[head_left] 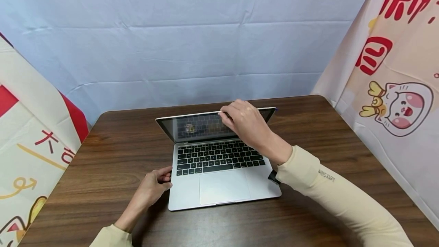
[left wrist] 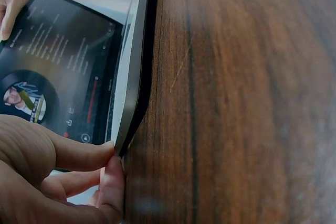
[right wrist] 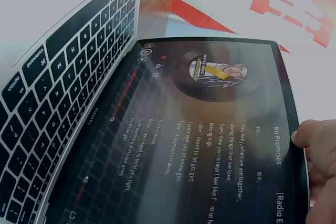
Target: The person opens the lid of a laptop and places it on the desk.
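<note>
The laptop (head_left: 224, 180) sits open in the middle of the worktop (head_left: 120, 155), its keyboard (head_left: 212, 157) and touchpad (head_left: 224, 190) facing up and its screen (head_left: 202, 127) raised at an angle behind them. The person's left grip (head_left: 149, 190) pinches the left edge of the base between thumb and fingers. The right grip (head_left: 248, 125) reaches over the keyboard and grasps the top edge of the screen, right of its middle, with the thumb on the display side. The right wrist view shows a music page with lyrics, the title "No Promises" and a round cover picture (right wrist: 223, 72); the keys reflect in the glass. Both arms wear cream sleeves (head_left: 343, 195). Pale blue cloth (head_left: 188, 41) hangs behind the worktop, with printed cloth (head_left: 394, 68) at either side.
</note>
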A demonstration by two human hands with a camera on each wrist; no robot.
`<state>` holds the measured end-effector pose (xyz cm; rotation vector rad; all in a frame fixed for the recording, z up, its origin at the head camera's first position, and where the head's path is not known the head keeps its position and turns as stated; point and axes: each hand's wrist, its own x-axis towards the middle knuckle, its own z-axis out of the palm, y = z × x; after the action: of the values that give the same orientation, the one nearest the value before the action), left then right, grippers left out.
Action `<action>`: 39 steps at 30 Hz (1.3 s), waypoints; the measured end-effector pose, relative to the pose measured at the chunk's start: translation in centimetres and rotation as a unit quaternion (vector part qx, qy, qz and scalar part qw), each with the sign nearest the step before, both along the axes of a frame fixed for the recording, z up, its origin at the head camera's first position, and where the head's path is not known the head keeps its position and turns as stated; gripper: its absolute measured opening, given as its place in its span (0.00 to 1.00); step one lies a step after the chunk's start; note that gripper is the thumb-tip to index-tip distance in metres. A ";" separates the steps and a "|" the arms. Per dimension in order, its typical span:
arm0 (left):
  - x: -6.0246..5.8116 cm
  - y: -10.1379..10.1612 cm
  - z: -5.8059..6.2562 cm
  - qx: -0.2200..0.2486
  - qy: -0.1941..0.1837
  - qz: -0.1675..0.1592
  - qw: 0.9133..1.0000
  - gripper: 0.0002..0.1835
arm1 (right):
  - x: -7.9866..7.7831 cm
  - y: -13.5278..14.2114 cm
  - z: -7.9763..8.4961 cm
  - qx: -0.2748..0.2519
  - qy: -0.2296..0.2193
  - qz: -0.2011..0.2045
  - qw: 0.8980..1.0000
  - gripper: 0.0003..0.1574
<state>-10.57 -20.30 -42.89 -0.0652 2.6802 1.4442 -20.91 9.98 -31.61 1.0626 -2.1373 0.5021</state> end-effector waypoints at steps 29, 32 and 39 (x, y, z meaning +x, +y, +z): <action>-0.1 -0.2 0.2 0.014 -0.031 0.011 0.999 0.28 | -2.0 -0.8 1.4 0.008 -0.073 -0.015 0.997 0.14; -0.2 -0.2 0.2 0.012 -0.032 0.008 0.999 0.28 | -2.3 -0.8 1.6 0.010 -0.080 -0.019 0.997 0.14; -0.3 0.0 0.2 0.011 -0.033 0.008 0.999 0.28 | -2.7 -0.7 2.0 0.012 -0.101 -0.029 0.994 0.15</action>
<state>-10.89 -20.29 -42.70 -0.1311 2.6182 1.4494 -23.56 9.30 -29.62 0.9971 -2.3490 0.5785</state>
